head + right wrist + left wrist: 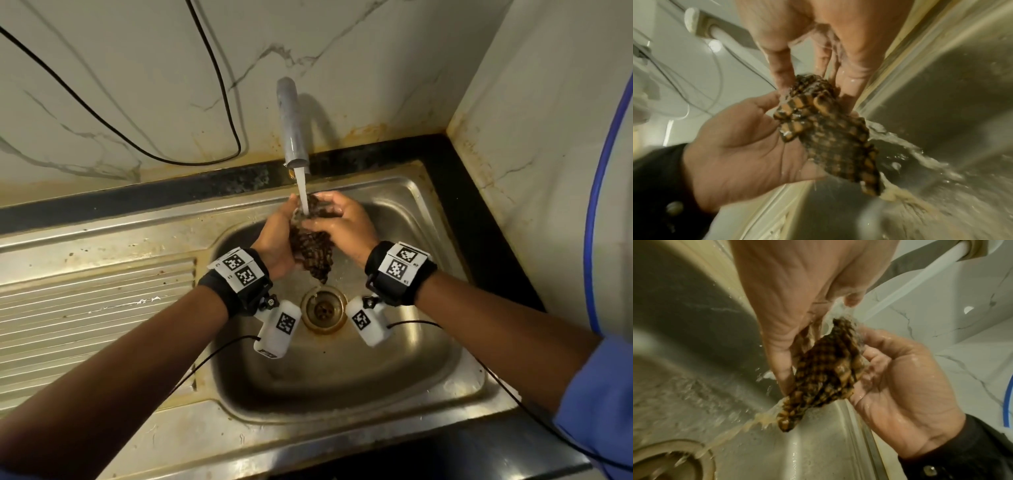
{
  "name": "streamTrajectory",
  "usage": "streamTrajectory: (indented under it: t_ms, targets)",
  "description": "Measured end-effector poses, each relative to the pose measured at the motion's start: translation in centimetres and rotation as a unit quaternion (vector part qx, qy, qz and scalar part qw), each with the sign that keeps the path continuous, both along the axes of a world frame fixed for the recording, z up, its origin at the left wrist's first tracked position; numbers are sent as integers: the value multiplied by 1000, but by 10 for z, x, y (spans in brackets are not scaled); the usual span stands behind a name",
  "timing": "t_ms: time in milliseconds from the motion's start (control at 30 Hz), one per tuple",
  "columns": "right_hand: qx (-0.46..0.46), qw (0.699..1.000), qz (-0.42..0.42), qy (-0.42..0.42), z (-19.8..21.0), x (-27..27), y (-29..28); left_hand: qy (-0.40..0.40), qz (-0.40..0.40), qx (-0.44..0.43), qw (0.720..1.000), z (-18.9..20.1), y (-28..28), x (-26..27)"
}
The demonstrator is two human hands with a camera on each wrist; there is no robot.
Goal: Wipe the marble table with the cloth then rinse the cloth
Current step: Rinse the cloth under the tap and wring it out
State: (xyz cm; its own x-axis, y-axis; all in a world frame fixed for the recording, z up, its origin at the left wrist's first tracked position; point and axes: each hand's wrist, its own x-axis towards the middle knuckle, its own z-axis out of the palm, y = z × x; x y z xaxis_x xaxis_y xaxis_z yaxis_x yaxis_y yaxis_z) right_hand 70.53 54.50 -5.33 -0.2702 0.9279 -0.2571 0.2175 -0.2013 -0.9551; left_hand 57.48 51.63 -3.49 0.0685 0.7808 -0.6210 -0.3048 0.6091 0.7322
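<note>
cloth [311,250] is bunched between your two hands under the running tap [292,126], over the back half of the sink [394,383] bowl, its tail hanging down toward the drain [323,310]. your left hand [275,240] lies fairly flat against one side of it, fingers mostly straight, pressing rather than curling. your right hand [342,224] presses from the other side with fingers laid over the top fold; wrist views show both palms sandwiching the brown checked cloth, no real pinch. brownish water [748,423] runs off the lower tip, so i'd judge the rinse is mid-way and the wiping part is likely done, though no table shows here

risks: the hold is only palm pressure, and the cloth is wet and heavy, so it could slip out and drop onto the drain. the stream hits near your fingers, so tilting the hands could splash past the back rim onto the dark counter [479,219] strip or the wall [120,85]. wrist cameras hang low in the bowl near the runoff, they could get wet. stopping now would leave it dirty, going by the tinted water

surface: steel sink with ribbed drainboard [96,308] on the left side, rust-coloured stains along the rim and the back corner. marbled wall panels behind, a black cable [219,85] looping down the wall, a blue hose [606,171] at the right edge
</note>
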Motion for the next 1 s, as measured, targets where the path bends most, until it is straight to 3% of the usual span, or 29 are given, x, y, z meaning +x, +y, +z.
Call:
streamTrajectory:
  t_ms: [133, 200, 333, 467, 700, 833, 1000]
  targets:
    - [-19, 995, -27, 92, -1, 5, 7, 23, -27, 2, 999, 2, -2, 3]
    - [-12, 995, -27, 100, -1, 5, 8, 38, -48, 3, 998, 2, -3, 9]
    - [30, 998, -39, 43, -3, 7, 12, 91, -60, -12, 994, -1, -2, 12]
    - [105, 992, 13, -64, -2, 11, 19, 145, -22, 36, 989, -9, 0, 5]
    - [66, 979, 147, -121, -12, 21, 12, 171, 6, 116, 978, -12, -5, -4]
    - [131, 969, 153, -144, -10, 23, 20, 193, 23, 119, 974, -11, -7, -6]
    - [170, 957, 109, -209, 0, 28, 26, 175, -11, 135, 975, -2, -12, -6]
